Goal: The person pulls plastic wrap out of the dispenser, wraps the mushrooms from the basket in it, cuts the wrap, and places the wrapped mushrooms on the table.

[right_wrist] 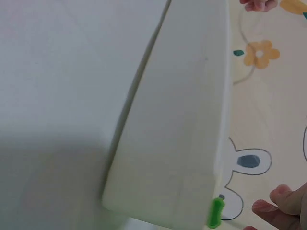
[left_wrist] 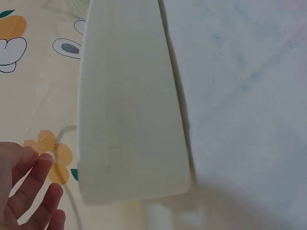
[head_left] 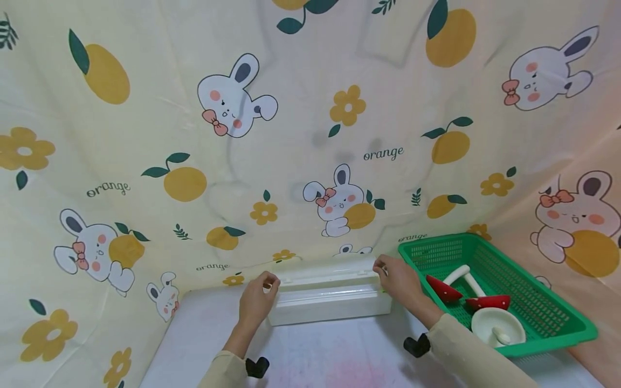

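A long white box point(head_left: 332, 310), shaped like a cling film dispenser, lies on the table close to the cloth backdrop, its raised white lid point(head_left: 335, 269) behind the opening. Beyond its left end, my left hand point(head_left: 257, 302) pinches clear plastic film between thumb and forefinger; fine creases run from the fingertips in the left wrist view. My right hand point(head_left: 398, 280) is at the opposite end, thumb and fingertips drawn together at the film's other side. A green piece point(right_wrist: 216, 213) sits at the box's right end. The film itself is almost invisible against the printed cloth.
A green plastic basket point(head_left: 543, 302) stands right of my right forearm. Inside are red, white-dotted pieces point(head_left: 487, 303) with white handles and a round white dish-like piece point(head_left: 498, 326). Printed cloth point(head_left: 301, 134) hangs behind the white table point(head_left: 204, 318).
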A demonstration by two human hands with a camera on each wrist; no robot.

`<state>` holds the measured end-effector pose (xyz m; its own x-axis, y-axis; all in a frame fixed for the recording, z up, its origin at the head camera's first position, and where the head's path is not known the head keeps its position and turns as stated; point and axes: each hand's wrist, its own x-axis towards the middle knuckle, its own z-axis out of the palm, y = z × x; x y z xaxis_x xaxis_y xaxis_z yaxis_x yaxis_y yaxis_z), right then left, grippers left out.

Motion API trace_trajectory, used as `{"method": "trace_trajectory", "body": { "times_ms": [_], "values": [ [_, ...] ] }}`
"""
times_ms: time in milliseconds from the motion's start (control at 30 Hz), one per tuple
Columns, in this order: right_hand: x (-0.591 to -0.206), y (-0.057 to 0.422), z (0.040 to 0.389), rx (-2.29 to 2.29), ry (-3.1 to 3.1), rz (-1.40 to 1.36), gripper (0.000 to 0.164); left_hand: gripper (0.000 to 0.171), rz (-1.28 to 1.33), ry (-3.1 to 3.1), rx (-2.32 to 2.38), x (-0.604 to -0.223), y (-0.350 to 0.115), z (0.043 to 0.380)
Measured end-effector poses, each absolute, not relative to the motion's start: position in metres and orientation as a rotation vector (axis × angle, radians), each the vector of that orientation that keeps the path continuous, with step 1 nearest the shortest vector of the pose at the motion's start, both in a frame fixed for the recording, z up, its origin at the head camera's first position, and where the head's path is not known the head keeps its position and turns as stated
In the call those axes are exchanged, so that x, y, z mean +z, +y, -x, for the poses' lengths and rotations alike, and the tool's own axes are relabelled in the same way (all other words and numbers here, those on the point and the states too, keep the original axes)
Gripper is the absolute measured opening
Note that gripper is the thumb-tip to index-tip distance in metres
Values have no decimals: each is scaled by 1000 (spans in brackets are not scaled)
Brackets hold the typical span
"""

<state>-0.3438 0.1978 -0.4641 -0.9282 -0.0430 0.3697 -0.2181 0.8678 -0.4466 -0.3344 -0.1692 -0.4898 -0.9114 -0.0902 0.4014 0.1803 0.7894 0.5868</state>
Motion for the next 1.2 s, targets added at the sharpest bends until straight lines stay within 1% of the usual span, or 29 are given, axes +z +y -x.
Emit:
{"method": "trace_trajectory", "body": {
  "times_ms": [200, 567, 867, 1200],
  "values": [
    [-453, 199, 343, 730, -2701, -167, 9, 5, 60, -2520, -978, -484, -169, 333],
    [-441, 204, 345, 882, -2643, -250, 8, 6, 58, -2430, -1106, -470, -169, 336],
    [-429, 205, 345, 880, -2632, -249, 8, 5, 105, -2377, -1155, -456, -171, 336],
    [-414, 209, 347, 863, -2584, -303, 8, 10, 114, -2388, -1204, -441, -171, 337]
  ]
}}
